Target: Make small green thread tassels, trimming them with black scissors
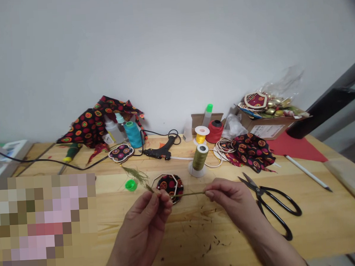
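A bundle of olive-green thread (188, 194) is stretched level between my two hands over the table. My left hand (149, 214) pinches it near one end, and a loose, frayed tuft fans out up and to the left. At the other end, the thumb and fingertips of my right hand (227, 196) are closed on the strand. Just behind my left hand lies a round patterned fabric piece (168, 184) with a pale polygonal frame on it, partly hidden by the fingers. Past the strand stands an olive thread spool (200, 159).
Black-handled scissors (265, 196) lie open beside my right forearm. Behind are a glue gun (160, 150), a turquoise thread cone (134, 134), a red thread cone (216, 131) and a filled cardboard box (266, 126). A green cap (131, 185) sits left; dark scraps dot the table.
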Demonstrator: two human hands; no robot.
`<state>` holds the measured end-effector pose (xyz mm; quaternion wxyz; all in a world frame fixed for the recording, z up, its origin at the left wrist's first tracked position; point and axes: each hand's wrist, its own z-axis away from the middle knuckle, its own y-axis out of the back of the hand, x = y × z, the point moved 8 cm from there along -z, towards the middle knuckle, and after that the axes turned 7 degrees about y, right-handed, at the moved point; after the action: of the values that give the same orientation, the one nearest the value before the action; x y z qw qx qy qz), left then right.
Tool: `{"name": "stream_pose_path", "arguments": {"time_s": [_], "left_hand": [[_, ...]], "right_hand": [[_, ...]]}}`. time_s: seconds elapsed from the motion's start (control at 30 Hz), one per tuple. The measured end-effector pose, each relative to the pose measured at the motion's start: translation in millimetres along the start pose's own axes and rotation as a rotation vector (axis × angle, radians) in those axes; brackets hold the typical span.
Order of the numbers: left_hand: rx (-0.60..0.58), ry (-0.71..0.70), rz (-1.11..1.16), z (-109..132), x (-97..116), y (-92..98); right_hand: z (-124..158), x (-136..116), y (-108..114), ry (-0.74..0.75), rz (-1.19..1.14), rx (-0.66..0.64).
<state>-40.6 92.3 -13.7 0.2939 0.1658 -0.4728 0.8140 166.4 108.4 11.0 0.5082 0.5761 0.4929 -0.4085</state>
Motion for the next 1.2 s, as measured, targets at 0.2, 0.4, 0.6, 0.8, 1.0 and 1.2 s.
{"name": "stream_pose_path", "arguments": {"time_s": [0.2,0.4,0.6,0.8,1.0,1.2], "left_hand": [[0.024,0.019,-0.004,0,-4,9.1],[0.043,0.037,0.003,0,-7,11.0],[0.047,0.02,0.0,1,-3,18.1],[0.026,0.07,-0.114,3,-2,21.5],[0.019,0.032,-0.167,7,15,36.1],[0.196,-0.372,-0.576,15,63,39.9]], "right_hand": [[-1,-1,3,-0.04,0.007,0.043],[-3,-2,4,-0.06,-0.024,0.083],[-4,-1,6,-0.083,-0.005,0.097],[-7,-14,5,0.003,0.109,0.072],[-9,-20,4,0.072,0.155,0.038],[-7,-35,-5,0.201,0.232,-0.09]]}}
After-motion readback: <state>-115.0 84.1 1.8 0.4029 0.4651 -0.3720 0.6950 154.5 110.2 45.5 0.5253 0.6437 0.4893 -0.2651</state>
